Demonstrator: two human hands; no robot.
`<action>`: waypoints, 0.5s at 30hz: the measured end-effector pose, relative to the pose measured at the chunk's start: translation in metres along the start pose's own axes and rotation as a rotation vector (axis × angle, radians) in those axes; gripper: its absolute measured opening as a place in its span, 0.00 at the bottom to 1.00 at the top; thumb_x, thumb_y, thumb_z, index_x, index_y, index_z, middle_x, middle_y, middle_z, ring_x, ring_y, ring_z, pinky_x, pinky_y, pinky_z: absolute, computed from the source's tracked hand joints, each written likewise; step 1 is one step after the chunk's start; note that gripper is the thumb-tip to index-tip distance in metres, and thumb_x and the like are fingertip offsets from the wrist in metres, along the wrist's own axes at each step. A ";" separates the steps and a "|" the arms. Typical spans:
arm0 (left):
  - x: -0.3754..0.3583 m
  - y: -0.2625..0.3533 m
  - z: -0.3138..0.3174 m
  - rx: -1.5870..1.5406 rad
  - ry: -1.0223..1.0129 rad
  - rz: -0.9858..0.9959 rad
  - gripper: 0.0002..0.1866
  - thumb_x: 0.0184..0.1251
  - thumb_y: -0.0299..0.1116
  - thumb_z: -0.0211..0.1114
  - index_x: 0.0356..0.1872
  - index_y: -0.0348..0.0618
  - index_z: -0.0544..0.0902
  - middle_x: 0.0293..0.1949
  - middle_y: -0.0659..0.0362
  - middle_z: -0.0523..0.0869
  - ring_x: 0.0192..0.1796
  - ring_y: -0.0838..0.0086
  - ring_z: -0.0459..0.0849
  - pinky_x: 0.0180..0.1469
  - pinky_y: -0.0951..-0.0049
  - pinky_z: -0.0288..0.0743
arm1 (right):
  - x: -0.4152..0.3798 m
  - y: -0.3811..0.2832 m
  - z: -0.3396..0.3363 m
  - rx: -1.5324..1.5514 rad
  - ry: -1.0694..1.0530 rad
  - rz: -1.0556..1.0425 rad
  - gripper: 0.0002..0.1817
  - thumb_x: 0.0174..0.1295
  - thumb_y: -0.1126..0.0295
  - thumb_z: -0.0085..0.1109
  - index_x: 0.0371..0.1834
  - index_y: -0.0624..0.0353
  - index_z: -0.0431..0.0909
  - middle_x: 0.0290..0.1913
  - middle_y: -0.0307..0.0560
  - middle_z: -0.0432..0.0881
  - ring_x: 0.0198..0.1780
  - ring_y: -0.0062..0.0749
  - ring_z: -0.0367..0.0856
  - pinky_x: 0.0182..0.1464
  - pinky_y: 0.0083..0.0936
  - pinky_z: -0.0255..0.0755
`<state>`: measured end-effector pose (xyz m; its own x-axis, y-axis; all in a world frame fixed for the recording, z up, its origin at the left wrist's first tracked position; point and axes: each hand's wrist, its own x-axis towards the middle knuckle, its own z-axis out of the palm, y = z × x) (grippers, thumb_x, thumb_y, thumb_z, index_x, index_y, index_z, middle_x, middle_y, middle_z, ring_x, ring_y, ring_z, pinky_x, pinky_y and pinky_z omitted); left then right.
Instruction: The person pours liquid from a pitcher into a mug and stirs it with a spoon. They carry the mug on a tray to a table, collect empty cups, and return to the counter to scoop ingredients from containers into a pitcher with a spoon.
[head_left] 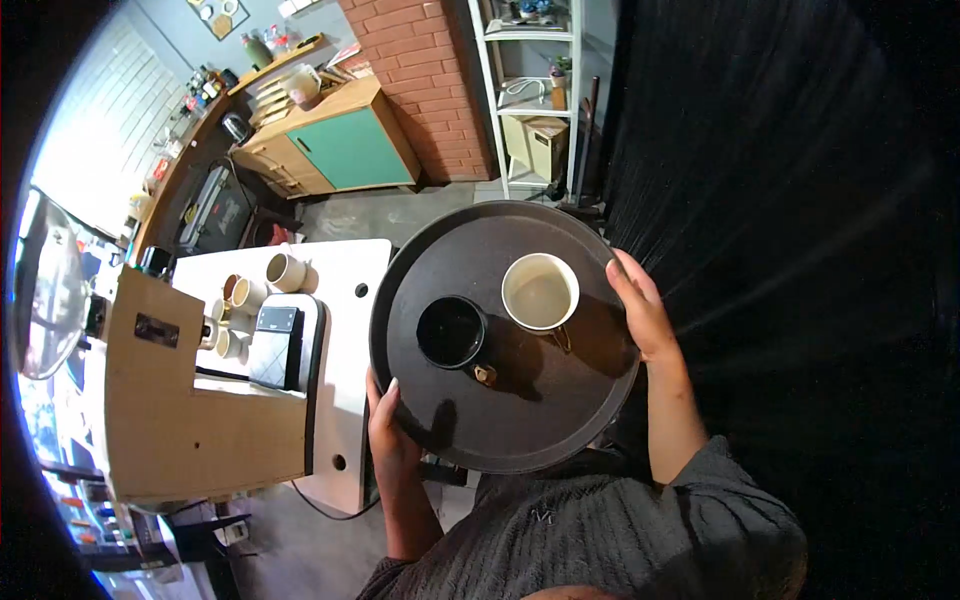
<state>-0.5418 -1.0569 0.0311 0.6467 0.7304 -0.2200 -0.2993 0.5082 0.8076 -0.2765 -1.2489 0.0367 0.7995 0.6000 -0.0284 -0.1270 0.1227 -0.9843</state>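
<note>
A round dark brown serving tray (510, 435) is held up in front of my body. My left hand (390, 435) grips its left rim, thumb over the edge and the other fingers hidden below. On the opposite side my right hand (643, 308) is closed round the right rim, with the thumb on top. Two cups stand upright on the tray. The black cup (452, 332) is left of the middle, its handle toward me. Further back and to the right stands a white cup (540, 292) with a pale inside, its handle also on the near side.
To the left, a white table (345, 290) carries several cups (285, 271), a scale (277, 347) and a beige coffee grinder (200, 420). A wooden cabinet (350, 145) with a green door stands behind. White shelves (530, 110) are at the back, and a black curtain (780, 250) hangs at right.
</note>
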 end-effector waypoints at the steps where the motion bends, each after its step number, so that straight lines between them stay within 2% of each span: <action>1: 0.015 -0.003 0.003 -0.017 -0.027 0.025 0.29 0.67 0.29 0.52 0.70 0.41 0.57 0.61 0.49 0.72 0.62 0.62 0.74 0.64 0.62 0.66 | 0.017 0.000 0.000 0.000 0.001 0.001 0.25 0.71 0.56 0.52 0.63 0.63 0.70 0.58 0.44 0.76 0.61 0.26 0.70 0.64 0.23 0.60; 2: 0.030 -0.006 0.006 -0.035 -0.054 0.048 0.29 0.67 0.29 0.52 0.69 0.41 0.58 0.61 0.49 0.72 0.62 0.63 0.74 0.64 0.62 0.67 | 0.033 0.003 -0.001 -0.002 0.004 0.003 0.25 0.71 0.56 0.53 0.63 0.63 0.70 0.59 0.44 0.76 0.61 0.27 0.70 0.65 0.23 0.60; 4: 0.065 -0.010 0.015 -0.049 0.016 0.014 0.28 0.67 0.29 0.53 0.69 0.41 0.59 0.60 0.49 0.72 0.62 0.63 0.74 0.63 0.63 0.67 | 0.069 0.015 -0.007 -0.038 0.034 0.015 0.26 0.71 0.55 0.53 0.64 0.62 0.69 0.59 0.44 0.76 0.62 0.27 0.70 0.65 0.24 0.59; 6: 0.109 -0.011 0.024 -0.066 -0.046 0.023 0.28 0.67 0.29 0.53 0.68 0.41 0.59 0.60 0.49 0.72 0.62 0.62 0.73 0.63 0.63 0.67 | 0.108 0.017 -0.010 -0.073 0.073 0.002 0.27 0.70 0.55 0.53 0.65 0.62 0.69 0.60 0.44 0.75 0.62 0.27 0.70 0.66 0.24 0.58; 7: 0.126 -0.008 0.036 0.022 0.001 0.040 0.31 0.64 0.37 0.56 0.67 0.38 0.60 0.59 0.46 0.72 0.62 0.59 0.73 0.62 0.61 0.69 | 0.122 0.016 -0.009 -0.079 0.102 0.009 0.28 0.70 0.55 0.54 0.66 0.62 0.68 0.61 0.44 0.75 0.63 0.28 0.69 0.67 0.25 0.57; 10: 0.184 -0.002 0.053 0.000 -0.054 -0.008 0.33 0.64 0.37 0.57 0.69 0.39 0.59 0.61 0.45 0.71 0.63 0.58 0.73 0.63 0.60 0.69 | 0.169 0.011 -0.020 -0.106 0.100 0.019 0.29 0.69 0.54 0.54 0.67 0.61 0.67 0.63 0.45 0.74 0.65 0.29 0.68 0.69 0.28 0.55; 12: 0.221 0.000 0.064 -0.012 -0.022 0.010 0.35 0.63 0.37 0.57 0.70 0.39 0.57 0.63 0.46 0.70 0.64 0.58 0.72 0.63 0.60 0.68 | 0.195 0.005 -0.020 -0.085 0.155 0.004 0.29 0.70 0.54 0.54 0.68 0.61 0.66 0.63 0.46 0.73 0.65 0.30 0.68 0.70 0.29 0.55; 15: 0.267 0.007 0.080 0.042 -0.068 -0.038 0.35 0.63 0.37 0.59 0.71 0.43 0.59 0.64 0.48 0.68 0.65 0.58 0.69 0.64 0.60 0.66 | 0.237 -0.002 -0.024 -0.149 0.194 0.004 0.29 0.71 0.53 0.51 0.68 0.62 0.66 0.65 0.47 0.71 0.68 0.31 0.64 0.72 0.30 0.50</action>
<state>-0.3148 -0.8944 0.0221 0.7035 0.6777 -0.2139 -0.2452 0.5140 0.8220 -0.0724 -1.1260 0.0280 0.8987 0.4356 -0.0514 -0.0540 -0.0064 -0.9985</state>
